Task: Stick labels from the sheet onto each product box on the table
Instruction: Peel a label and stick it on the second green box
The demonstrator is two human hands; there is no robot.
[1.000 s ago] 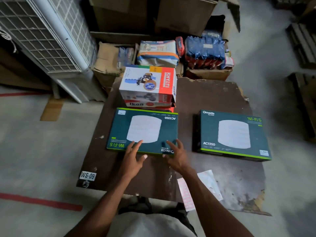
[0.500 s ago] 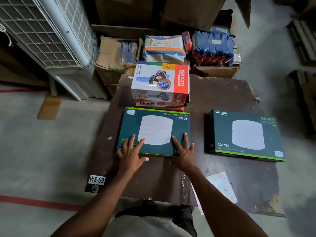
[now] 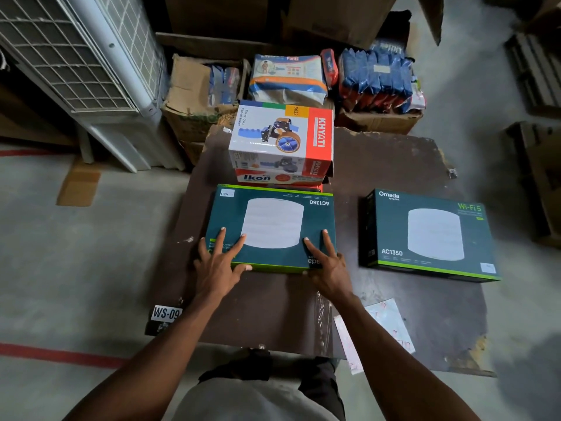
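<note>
As both hands lay on the near end of a teal router box, the left hand had its fingers spread straight across the lid and its thumb along the near edge, while the right hand rested likewise at the near right corner; neither gripped the box. The router box sat on the dark counter, its long axis running left to right and its print upside down to the person, so that its top edge faced away. A second router box lay well apart to the right, print upright to the person, a small white sticker at its near right corner. Just behind the first box stood a stacked tape-dispenser box. The label sheet lay flat near the counter's front edge, beside the right forearm, touched by neither hand. To do the step well, it seemed best to square the box flat and steady with even pressure from both palms, leaving a clear patch of lid, before reaching for the sheet.
</note>
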